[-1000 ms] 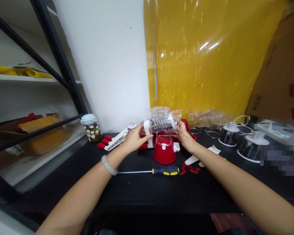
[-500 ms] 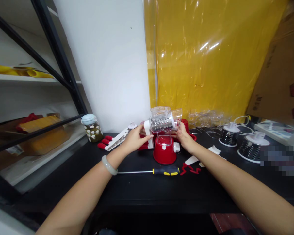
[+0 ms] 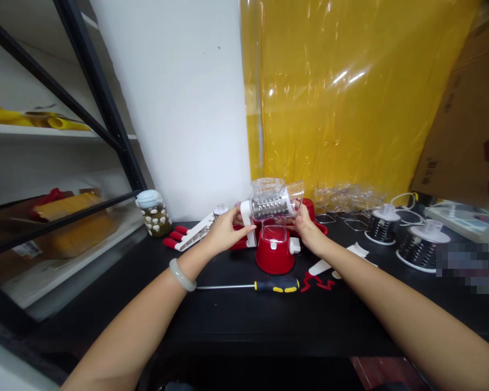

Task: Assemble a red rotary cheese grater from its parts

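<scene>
A rotary drum grater (image 3: 269, 207) stands upright at the middle of the black table, with a clear housing, a metal grating drum inside and a red base (image 3: 274, 256). My left hand (image 3: 226, 231) is closed around its left end beside the white crank handle (image 3: 248, 214), the thumb pointing right; a pale bangle circles that wrist. My right hand (image 3: 307, 229) grips the clear outlet end on the right, its fingertips partly hidden behind the plastic. In front of the base lies a screwdriver (image 3: 276, 285), with a dark blue and yellow handle.
To the right stand two spare grater drums (image 3: 382, 225); nearer lie red scraps (image 3: 318, 282) and white pieces (image 3: 320, 266). Clear crumpled plastic (image 3: 346, 196) sits behind. On the left are a lidded jar (image 3: 153, 214), a red-and-white fingered object (image 3: 191, 234) and a shelf rack (image 3: 126, 168).
</scene>
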Tool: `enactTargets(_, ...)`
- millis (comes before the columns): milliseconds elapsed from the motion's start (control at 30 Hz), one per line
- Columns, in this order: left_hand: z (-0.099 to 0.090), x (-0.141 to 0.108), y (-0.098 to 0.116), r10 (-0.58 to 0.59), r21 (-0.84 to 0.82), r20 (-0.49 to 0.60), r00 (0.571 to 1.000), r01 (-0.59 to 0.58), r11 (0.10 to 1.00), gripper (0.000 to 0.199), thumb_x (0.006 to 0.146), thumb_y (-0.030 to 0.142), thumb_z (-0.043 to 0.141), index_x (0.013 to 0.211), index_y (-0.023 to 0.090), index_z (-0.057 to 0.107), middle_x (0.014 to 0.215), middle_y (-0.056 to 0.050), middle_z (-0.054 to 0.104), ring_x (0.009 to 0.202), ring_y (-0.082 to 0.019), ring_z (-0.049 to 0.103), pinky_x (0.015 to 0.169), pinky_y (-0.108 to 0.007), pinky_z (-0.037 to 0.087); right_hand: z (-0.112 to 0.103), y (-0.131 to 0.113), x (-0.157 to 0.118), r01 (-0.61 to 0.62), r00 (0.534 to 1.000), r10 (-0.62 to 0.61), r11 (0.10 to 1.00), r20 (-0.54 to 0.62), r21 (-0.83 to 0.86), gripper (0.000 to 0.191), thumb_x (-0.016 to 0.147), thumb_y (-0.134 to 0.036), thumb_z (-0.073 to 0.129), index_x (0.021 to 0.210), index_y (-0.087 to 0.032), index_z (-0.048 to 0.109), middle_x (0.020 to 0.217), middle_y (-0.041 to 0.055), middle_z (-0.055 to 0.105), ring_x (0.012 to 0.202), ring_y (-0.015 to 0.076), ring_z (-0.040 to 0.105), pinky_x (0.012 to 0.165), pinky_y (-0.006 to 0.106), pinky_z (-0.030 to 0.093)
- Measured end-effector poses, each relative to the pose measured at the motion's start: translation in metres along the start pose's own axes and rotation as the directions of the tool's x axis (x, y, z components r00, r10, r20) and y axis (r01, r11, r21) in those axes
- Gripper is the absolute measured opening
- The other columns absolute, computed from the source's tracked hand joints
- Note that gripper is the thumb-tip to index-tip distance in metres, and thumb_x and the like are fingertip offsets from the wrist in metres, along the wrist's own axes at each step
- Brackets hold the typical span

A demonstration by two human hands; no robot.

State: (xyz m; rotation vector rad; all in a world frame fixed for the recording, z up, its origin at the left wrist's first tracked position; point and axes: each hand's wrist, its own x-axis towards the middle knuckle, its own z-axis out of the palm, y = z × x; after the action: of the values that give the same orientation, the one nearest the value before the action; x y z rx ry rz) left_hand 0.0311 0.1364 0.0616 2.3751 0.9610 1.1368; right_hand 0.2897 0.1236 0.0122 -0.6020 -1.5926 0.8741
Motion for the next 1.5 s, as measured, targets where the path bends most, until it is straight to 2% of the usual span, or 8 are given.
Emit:
enactTargets(333, 0.000, -0.001, -0.001, -0.004, 0.009, -0.006, 1.000, 0.004, 1.000, 0.057, 0.081, 0.045, 0.070, 0.127, 0.017, 0.056, 0.115, -0.013, 0.070, 0.098, -0.026, 0.070, 0.088, -0.042, 0.056, 0.002, 0.000, 0.000, 0.024, 1.000, -0.024, 1.000, 0.006, -0.014, 0.087, 0.076, -0.079, 0.052, 0.141, -0.029, 0.021, 0.144, 0.0169, 0.047, 0.129, 0.0307, 0.054, 0.103, 0.054, 0.046)
enactTargets(500, -0.001, -0.001, 0.007, -0.006, 0.004, -0.006, 1.000, 0.006, 1.000, 0.056, 0.081, 0.043, 0.070, 0.129, 0.017, 0.055, 0.118, -0.013, 0.069, 0.102, -0.027, 0.069, 0.090, -0.043, 0.056, 0.007, -0.012, -0.005, -0.060, 0.998, 0.059, 0.991, -0.010, -0.124, 0.096, 0.069, -0.050, 0.080, 0.141, -0.026, 0.021, 0.143, 0.0194, 0.047, 0.121, 0.0311, 0.060, 0.106, 0.056, 0.045)
enactTargets(600, -0.001, -0.001, 0.008, -0.007, 0.015, -0.005, 1.000, 0.007, 1.000, 0.056, 0.081, 0.043, 0.070, 0.129, 0.017, 0.056, 0.119, -0.013, 0.069, 0.104, -0.027, 0.068, 0.091, -0.043, 0.055, 0.010, -0.019, -0.007, -0.067, 0.998, 0.068, 0.983, 0.003, -0.171, 0.080, 0.069, -0.042, 0.082, 0.132, -0.026, 0.037, 0.134, 0.0151, 0.057, 0.120, 0.0316, 0.061, 0.107, 0.059, 0.044)
enactTargets(667, -0.001, -0.001, 0.006, -0.006, 0.019, 0.000, 1.000, 0.006, 1.000, 0.055, 0.082, 0.043, 0.069, 0.129, 0.017, 0.056, 0.118, -0.013, 0.069, 0.104, -0.027, 0.068, 0.091, -0.043, 0.055, 0.011, -0.022, -0.008, -0.079, 0.997, 0.082, 0.979, 0.008, -0.190, 0.067, 0.071, -0.041, 0.080, 0.126, -0.025, 0.047, 0.128, 0.0130, 0.062, 0.119, 0.0312, 0.062, 0.108, 0.060, 0.043)
enactTargets(767, -0.001, -0.001, 0.005, 0.003, 0.040, -0.005, 1.000, -0.003, 0.999, 0.054, 0.083, 0.043, 0.068, 0.128, 0.017, 0.056, 0.117, -0.012, 0.070, 0.103, -0.027, 0.068, 0.091, -0.042, 0.055, 0.012, -0.024, -0.007, -0.111, 0.994, 0.111, 0.974, -0.011, -0.196, 0.063, 0.070, -0.040, 0.081, 0.123, -0.024, 0.052, 0.125, 0.0129, 0.065, 0.117, 0.0305, 0.063, 0.108, 0.058, 0.045)
enactTargets(900, -0.001, -0.002, 0.005, 0.008, 0.045, -0.010, 1.000, -0.008, 0.999, 0.053, 0.083, 0.044, 0.068, 0.128, 0.017, 0.056, 0.117, -0.012, 0.070, 0.103, -0.027, 0.068, 0.091, -0.042, 0.054, 0.014, -0.026, -0.008, -0.110, 0.994, 0.106, 0.976, -0.029, -0.186, 0.063, 0.069, -0.039, 0.082, 0.122, -0.023, 0.053, 0.123, 0.0129, 0.066, 0.115, 0.0294, 0.064, 0.107, 0.055, 0.046)
enactTargets(1133, -0.001, -0.001, 0.003, 0.000, 0.064, 0.002, 1.000, 0.000, 0.998, 0.056, 0.084, 0.045, 0.067, 0.130, 0.017, 0.054, 0.118, -0.012, 0.069, 0.103, -0.027, 0.068, 0.091, -0.041, 0.054, 0.015, -0.029, -0.008, -0.088, 0.996, 0.093, 0.973, 0.012, -0.211, 0.060, 0.073, -0.035, 0.078, 0.125, -0.022, 0.051, 0.127, 0.0111, 0.066, 0.117, 0.0257, 0.064, 0.107, 0.047, 0.048)
enactTargets(1500, -0.001, -0.002, 0.005, 0.009, 0.052, -0.004, 1.000, -0.009, 0.999, 0.054, 0.084, 0.044, 0.067, 0.129, 0.017, 0.055, 0.117, -0.013, 0.070, 0.102, -0.027, 0.068, 0.090, -0.043, 0.055, 0.014, -0.028, -0.008, -0.133, 0.991, 0.136, 0.967, 0.001, -0.217, 0.063, 0.072, -0.037, 0.079, 0.127, -0.024, 0.050, 0.128, 0.0108, 0.065, 0.117, 0.0259, 0.064, 0.106, 0.047, 0.049)
